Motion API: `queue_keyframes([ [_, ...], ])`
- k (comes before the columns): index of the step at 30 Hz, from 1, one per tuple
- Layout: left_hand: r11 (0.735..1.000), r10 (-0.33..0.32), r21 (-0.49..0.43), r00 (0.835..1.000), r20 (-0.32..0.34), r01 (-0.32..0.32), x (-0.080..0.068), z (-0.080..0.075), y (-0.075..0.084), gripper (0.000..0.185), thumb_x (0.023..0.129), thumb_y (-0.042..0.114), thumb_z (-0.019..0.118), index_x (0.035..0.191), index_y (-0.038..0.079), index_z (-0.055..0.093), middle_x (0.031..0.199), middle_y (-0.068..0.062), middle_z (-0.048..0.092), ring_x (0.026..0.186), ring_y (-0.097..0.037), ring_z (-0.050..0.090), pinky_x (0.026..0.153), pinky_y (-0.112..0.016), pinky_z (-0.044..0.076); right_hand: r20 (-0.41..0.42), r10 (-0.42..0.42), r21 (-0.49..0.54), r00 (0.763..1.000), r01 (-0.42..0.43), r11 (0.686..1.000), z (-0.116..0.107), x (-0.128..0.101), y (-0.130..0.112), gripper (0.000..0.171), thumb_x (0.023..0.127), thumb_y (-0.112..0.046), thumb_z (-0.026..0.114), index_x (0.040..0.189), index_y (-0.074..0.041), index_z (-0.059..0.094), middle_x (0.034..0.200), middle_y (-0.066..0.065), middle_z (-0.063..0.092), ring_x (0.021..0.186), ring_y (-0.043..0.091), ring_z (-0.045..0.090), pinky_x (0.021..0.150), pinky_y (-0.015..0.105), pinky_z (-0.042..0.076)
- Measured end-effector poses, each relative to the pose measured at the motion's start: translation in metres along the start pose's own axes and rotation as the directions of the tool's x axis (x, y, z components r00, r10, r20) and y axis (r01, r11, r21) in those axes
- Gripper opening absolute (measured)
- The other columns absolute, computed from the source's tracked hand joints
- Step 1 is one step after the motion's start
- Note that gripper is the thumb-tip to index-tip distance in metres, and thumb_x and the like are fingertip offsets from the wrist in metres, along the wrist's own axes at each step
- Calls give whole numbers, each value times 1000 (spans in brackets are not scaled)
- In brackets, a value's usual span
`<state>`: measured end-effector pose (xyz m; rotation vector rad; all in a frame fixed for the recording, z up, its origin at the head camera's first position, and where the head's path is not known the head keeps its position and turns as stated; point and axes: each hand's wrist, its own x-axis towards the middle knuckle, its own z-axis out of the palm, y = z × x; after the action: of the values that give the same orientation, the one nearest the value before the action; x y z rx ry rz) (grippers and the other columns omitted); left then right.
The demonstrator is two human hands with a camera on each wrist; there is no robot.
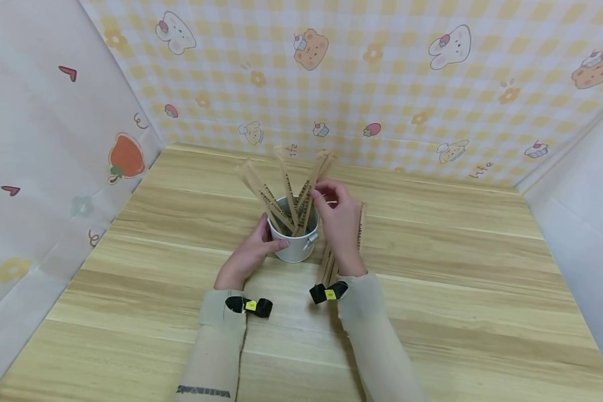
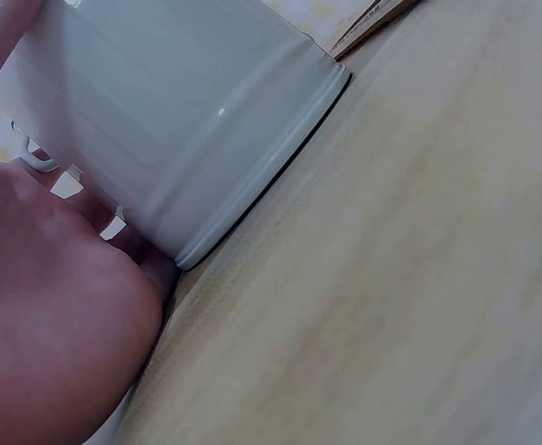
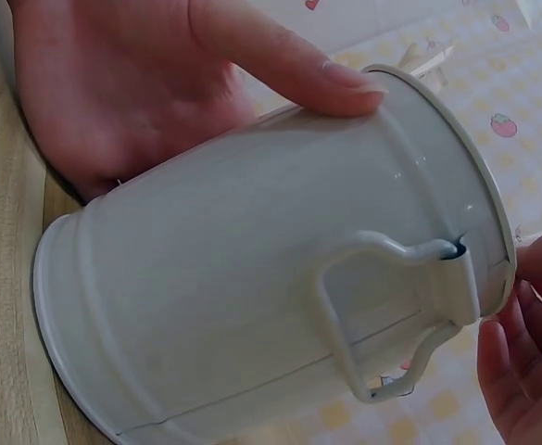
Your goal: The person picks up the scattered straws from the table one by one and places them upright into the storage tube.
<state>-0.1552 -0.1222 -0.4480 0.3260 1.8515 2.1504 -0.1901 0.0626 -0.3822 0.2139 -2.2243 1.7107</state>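
A small white metal bucket (image 1: 294,249) stands on the table with several long, thin sticks in printed brown paper sleeves (image 1: 287,187) leaning out of it. My left hand (image 1: 251,248) grips the bucket from its left side, the thumb lying along the wall below the rim and the other fingers behind. At the bucket's right rim, my right hand (image 1: 339,220) pinches one paper-wrapped stick (image 1: 309,209) between thumb and forefinger. The right wrist view shows the bucket's side handle (image 3: 340,320) and the right fingers (image 3: 535,362) close by the rim.
More paper-wrapped sticks (image 1: 328,262) lie on the wooden table (image 1: 457,268), partly hidden under the right wrist. A yellow checked cloth (image 1: 372,84) hangs behind the table's far edge, and pale walls stand at both sides.
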Motion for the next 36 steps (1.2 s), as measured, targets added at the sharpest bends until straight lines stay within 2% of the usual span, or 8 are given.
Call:
queue_keyframes([
  [5,1000,5,-1,1000,0,-5,0,0,0,89,77,15,69,142,26,10,145,0,19,131,-14,18,107,-36,13,21,37,-42,999,-37,998,0,1,2,13,83,-24,62,95,-17,63,87,-8,61,76,7,55,65,24,48],
  [14,1000,9,-10,1000,-2,-9,2,-2,-4,89,75,13,69,142,25,11,144,-4,22,130,-17,21,106,-36,15,12,62,25,998,-62,998,-9,3,-3,19,87,-25,57,98,-12,63,87,2,62,76,13,56,66,28,48],
  [19,1000,11,-23,1000,3,-10,2,-1,-5,89,75,13,69,142,24,10,144,-5,21,131,-17,20,106,-37,14,-29,77,69,997,-75,995,-20,7,-1,21,86,-26,58,99,-10,62,85,3,61,74,19,57,63,29,49],
  [23,1000,8,-23,1000,0,-8,2,-2,-5,89,75,13,69,142,24,10,144,-4,20,131,-16,19,107,-36,13,-89,77,113,993,-66,991,-32,12,1,21,87,-19,58,100,-4,61,85,8,60,73,26,57,62,31,49],
  [29,1000,2,-15,1000,-7,-2,2,-1,-5,89,76,13,69,142,24,11,144,-4,20,131,-16,19,107,-35,13,-146,169,133,975,-150,980,-52,15,-2,18,87,-10,54,100,0,60,87,16,58,76,32,54,64,33,49],
  [32,1000,-1,-7,1000,-12,1,2,-1,-5,89,76,14,69,142,25,11,144,-3,20,131,-15,18,107,-35,13,-155,213,123,965,-195,973,-62,17,5,18,88,-11,54,101,-1,60,86,15,59,75,29,55,65,32,49],
  [36,1000,2,-5,1000,-12,-2,2,-2,-6,89,76,14,69,142,25,11,144,-2,20,131,-15,18,107,-36,13,-161,262,102,952,-248,963,-75,22,30,19,88,-15,55,102,-4,61,88,12,59,73,21,55,62,27,49],
])
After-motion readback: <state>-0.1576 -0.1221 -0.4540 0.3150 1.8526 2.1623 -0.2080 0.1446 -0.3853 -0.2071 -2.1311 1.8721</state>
